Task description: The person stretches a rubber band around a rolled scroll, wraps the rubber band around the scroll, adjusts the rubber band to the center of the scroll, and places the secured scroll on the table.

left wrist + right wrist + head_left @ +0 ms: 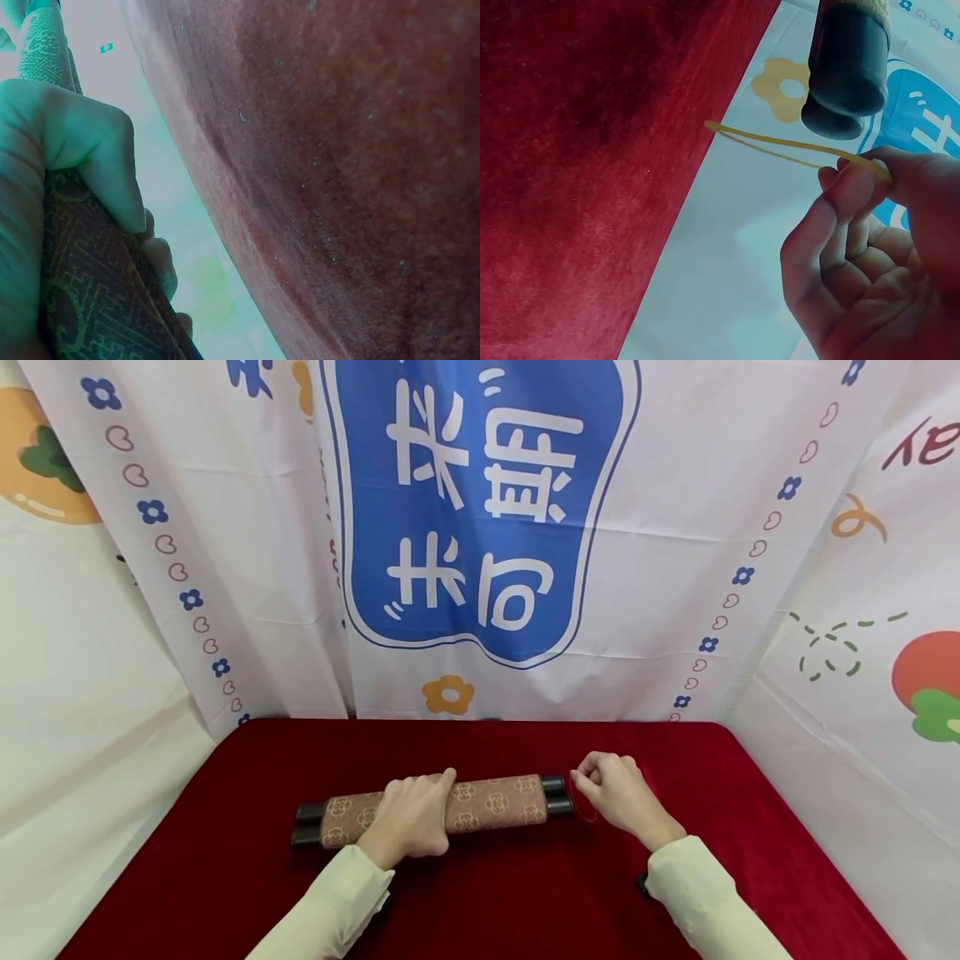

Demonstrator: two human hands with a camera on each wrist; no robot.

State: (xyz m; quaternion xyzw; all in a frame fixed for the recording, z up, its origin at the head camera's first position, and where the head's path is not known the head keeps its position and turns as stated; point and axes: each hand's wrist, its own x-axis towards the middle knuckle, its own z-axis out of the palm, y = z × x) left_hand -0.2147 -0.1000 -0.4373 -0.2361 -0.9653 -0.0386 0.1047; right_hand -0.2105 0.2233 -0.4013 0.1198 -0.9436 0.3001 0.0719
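Note:
A rolled-up scroll (498, 802) in brown cloth with a gold flower pattern lies slightly slanted over the red table; two dark roller ends stick out at each side. My left hand (414, 817) grips it around the middle, and the left wrist view shows the fingers curled about the patterned cloth (97, 277). Just off the scroll's right end, my right hand (621, 793) pinches a thin rubber band (780, 141) between thumb and fingertips. The loop hangs apart from the dark roller ends (847, 64). It looks yellowish in the right wrist view and red in the head view.
Red velvety cloth covers the table (525, 902). A white printed curtain (675, 460) with a blue sign stands right behind its far edge, and more printed sheets (862, 760) close off both sides.

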